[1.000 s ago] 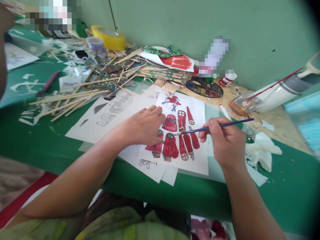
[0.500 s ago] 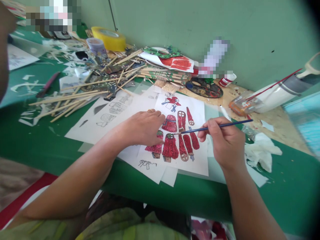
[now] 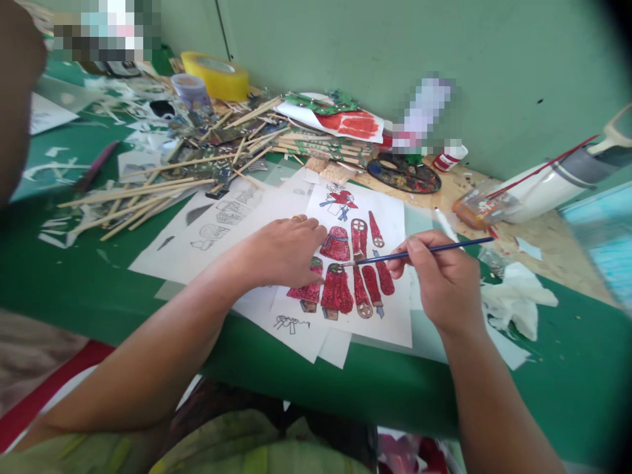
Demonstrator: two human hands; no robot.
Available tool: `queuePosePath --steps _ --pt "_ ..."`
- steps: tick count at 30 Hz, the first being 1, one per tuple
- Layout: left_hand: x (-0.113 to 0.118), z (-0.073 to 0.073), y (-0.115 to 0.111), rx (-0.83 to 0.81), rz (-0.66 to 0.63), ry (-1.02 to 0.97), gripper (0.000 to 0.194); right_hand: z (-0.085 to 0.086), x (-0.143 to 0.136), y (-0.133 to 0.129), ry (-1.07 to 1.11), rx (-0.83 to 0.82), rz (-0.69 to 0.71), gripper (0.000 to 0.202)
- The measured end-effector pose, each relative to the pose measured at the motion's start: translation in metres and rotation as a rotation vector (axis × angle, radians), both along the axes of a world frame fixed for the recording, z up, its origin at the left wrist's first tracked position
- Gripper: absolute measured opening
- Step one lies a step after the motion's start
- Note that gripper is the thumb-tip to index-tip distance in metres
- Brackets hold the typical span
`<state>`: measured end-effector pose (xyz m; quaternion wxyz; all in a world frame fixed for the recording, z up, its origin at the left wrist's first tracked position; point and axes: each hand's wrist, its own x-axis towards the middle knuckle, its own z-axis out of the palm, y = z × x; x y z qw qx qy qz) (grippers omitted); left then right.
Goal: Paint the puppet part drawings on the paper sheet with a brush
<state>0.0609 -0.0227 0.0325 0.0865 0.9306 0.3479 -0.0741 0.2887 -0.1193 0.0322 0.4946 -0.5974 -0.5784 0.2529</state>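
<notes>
Green table (image 3: 326, 388) bears loose papers (image 3: 197, 243), painted sheet (image 3: 395, 316) topmost; should the left hand (image 3: 286, 253) ease its pressure, the sheet could skid and the colour smear. Left hand lies palm-down over the sheet's left edge, grasping nothing; right hand (image 3: 444, 280) pinches the paintbrush (image 3: 382, 257) slantwise, tip at a red figure (image 3: 337, 289).

- From where I stand, no word or number is readable.
- Small red-and-white bottle (image 3: 450, 158): its label is too small.
- Orange-marked clear container (image 3: 476, 207): pale marks, blurred.
- Purplish tub (image 3: 191, 91): print illegible.
</notes>
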Motion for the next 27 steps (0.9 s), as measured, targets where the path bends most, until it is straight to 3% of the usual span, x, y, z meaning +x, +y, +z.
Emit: queuePosePath --steps 19,27 --pt "-0.0003 0.0002 0.0005 -0.010 -0.011 0.002 0.040 -0.0006 0.0026 -0.0007 0.007 -0.032 0.017 0.022" --pt "0.0007 -0.0002 0.0012 -0.013 -0.016 0.009 0.041 -0.0086 0.0065 -0.0004 0.137 0.021 0.015 0.021"
